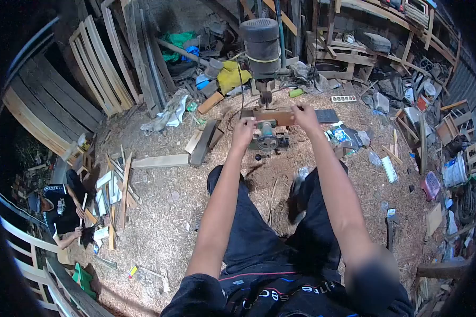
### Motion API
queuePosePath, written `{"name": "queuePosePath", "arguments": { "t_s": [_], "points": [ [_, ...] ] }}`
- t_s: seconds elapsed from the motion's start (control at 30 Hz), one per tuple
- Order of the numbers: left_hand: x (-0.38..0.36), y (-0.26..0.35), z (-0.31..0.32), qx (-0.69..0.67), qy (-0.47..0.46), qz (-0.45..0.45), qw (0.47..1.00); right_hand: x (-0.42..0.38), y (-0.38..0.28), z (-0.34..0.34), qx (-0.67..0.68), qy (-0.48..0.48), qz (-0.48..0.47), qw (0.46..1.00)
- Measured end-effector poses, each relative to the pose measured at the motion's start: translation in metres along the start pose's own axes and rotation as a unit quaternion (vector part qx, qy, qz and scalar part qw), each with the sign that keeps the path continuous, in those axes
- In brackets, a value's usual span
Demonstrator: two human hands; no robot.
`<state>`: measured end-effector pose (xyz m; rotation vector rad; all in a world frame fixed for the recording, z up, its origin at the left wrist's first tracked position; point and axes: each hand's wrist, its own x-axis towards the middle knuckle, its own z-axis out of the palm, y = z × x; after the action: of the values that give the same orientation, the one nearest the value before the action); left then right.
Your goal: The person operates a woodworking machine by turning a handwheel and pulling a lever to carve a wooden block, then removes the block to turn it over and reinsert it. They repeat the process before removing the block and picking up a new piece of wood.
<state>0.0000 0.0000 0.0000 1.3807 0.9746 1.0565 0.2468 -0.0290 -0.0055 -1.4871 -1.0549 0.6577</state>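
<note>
A motor-driven drilling machine with a dark upright motor [260,46] stands ahead of me, its spindle [265,96] pointing down. Below the spindle lies a short brown piece of wood [278,117], crosswise on the machine's table. My left hand [243,133] is closed at its left end, fingertips bent against it. At the other end my right hand [304,117] pinches the wood from above. Between my hands and slightly nearer to me is a green-grey handwheel [267,141]. The exact contact of the left fingers is small and partly hidden.
Wood shavings cover the floor [164,211]. Loose boards [161,161] lie to the left of the machine. At far left a person [63,211] sits holding a thin stick beside scrap wood [119,193]. Planks [98,63] lean behind; clutter [452,169] lines the right.
</note>
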Motion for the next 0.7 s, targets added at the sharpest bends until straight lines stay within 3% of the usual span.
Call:
{"name": "queuePosePath", "arguments": {
  "t_s": [0.07,0.1,0.17,0.27,0.4,0.5,0.57,0.63,0.7],
  "points": [
    [0.007,0.004,-0.003,0.016,-0.002,-0.010,1.000,0.008,0.015,-0.007,-0.023,0.047,-0.068,0.996],
    [-0.025,-0.008,-0.011,0.053,-0.015,-0.050,0.997,-0.045,0.039,-0.006,-0.073,0.031,-0.019,0.997],
    [-0.008,-0.016,-0.007,0.069,-0.035,-0.037,0.996,-0.056,0.039,-0.022,-0.208,0.015,-0.021,0.978],
    [0.006,0.001,-0.002,0.144,-0.066,-0.078,0.984,-0.023,0.084,-0.020,-0.239,-0.160,0.023,0.957],
    [0.027,-0.023,0.013,0.194,-0.001,0.046,0.980,0.006,0.084,0.003,-0.143,0.000,0.081,0.986],
    [0.050,-0.066,0.010,0.154,-0.018,0.000,0.988,0.037,0.100,0.007,-0.130,-0.002,0.094,0.987],
    [0.070,-0.095,0.006,0.186,0.009,-0.022,0.982,0.052,0.119,0.003,-0.189,0.014,0.073,0.979],
    [0.090,-0.095,0.010,0.214,0.042,-0.007,0.976,0.087,0.171,-0.007,-0.226,0.005,0.099,0.969],
    [0.112,-0.090,0.008,0.241,0.030,-0.061,0.968,0.105,0.191,-0.014,-0.305,-0.022,0.127,0.944]
  ]
}}
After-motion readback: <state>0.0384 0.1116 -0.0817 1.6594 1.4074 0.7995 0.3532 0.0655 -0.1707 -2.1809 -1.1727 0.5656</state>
